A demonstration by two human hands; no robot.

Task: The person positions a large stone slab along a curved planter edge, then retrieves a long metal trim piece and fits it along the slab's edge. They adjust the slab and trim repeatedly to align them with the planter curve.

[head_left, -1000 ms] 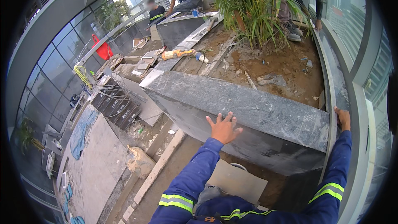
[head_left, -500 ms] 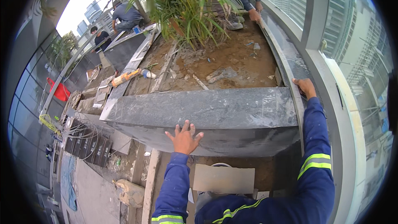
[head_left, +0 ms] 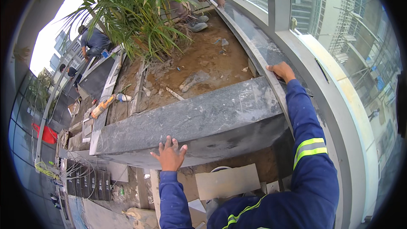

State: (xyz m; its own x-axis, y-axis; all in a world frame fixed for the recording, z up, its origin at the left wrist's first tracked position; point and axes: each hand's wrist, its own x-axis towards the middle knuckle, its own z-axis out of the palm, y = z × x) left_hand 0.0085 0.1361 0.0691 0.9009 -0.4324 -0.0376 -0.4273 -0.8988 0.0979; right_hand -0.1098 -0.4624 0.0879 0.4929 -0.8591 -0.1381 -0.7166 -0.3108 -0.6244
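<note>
My left hand has its fingers spread at the front edge of a thick grey stone ledge that crosses in front of me. Along the right side of the planter runs a long, narrow stone slab with a pale edge. My right hand is closed over the edge of this slab near the ledge's right corner; its fingertips are partly hidden. At the slab's far end a co-worker's hand rests on it.
Soil, a leafy plant and an orange power tool lie beyond the ledge. A glazed metal frame borders the right. Stacked dark boxes and cables stand at left. A board lies below the ledge. Two people work farther back.
My view has turned, so the scene appears tilted and shifted left. Both hands stay at nearly the same places on the stone. The co-worker's hands have shifted slightly along the slab's far end.
</note>
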